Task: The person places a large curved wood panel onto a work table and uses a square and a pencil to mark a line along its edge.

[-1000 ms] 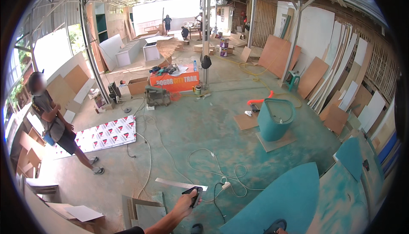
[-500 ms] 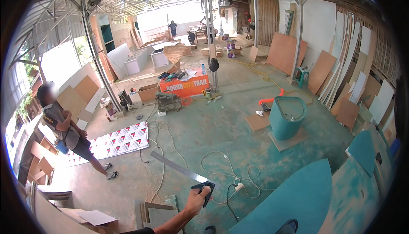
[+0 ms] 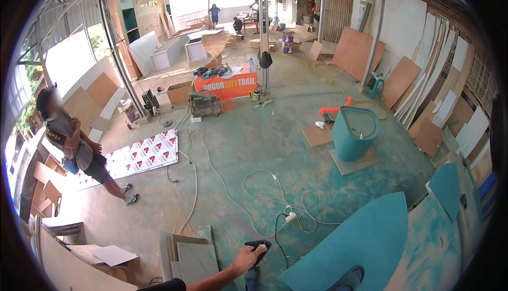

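My left hand (image 3: 247, 259) reaches in from the lower edge, its fingers wrapped round the black handle of a hand saw (image 3: 262, 248). The saw's blade is smeared by motion and barely shows against the floor. Below the hand is one of my sandalled feet (image 3: 252, 276); the other foot (image 3: 353, 277) is at a large teal panel with a curved edge (image 3: 352, 243). My right hand is out of the picture.
White extension cables with a power strip (image 3: 290, 217) lie ahead. A teal drum-shaped piece (image 3: 353, 140) stands on a board at right. Leaning boards (image 3: 197, 257) are near the left hand. A person (image 3: 71, 142) stands at left by a patterned sheet (image 3: 143, 156).
My left hand has moved slightly lower with the saw. The blade, plain before and pointing up to the left, is now a faint blur. The whole view has shifted slightly.
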A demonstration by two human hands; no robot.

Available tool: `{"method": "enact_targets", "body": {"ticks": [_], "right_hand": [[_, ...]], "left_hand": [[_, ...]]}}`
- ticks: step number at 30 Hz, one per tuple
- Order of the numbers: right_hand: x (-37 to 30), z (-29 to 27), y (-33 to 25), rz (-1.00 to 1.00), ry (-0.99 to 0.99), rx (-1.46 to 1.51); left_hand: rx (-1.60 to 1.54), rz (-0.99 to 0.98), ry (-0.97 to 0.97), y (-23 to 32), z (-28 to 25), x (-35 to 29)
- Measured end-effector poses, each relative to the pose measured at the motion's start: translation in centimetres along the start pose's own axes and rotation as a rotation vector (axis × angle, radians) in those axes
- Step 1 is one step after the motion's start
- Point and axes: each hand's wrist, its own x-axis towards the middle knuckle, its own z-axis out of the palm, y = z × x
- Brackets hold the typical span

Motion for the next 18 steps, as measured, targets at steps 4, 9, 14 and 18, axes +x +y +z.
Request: {"method": "enact_targets", "body": {"ticks": [4,9,14,18], "right_hand": [[3.1,-2.2,-0.8,-0.135,-0.271,0.084],[4.8,1.8,7.3,0.031,-0.519,0.145],[4.5,9.7,19.3,0.265,-0.745,0.159],[3.5,10.9,24.8,0.403,-0.791,0.138]], "left_hand": [[-0.057,-0.025,0.033,-3.7,0.7,0.7],[-0.1,-0.002,0.046,-2.8,0.9,0.3],[-0.217,-0.024,0.082,-2.1,-0.5,0.0],[-0.145,-0.018,0.044,-0.6,-1.2,-0.5]]}}
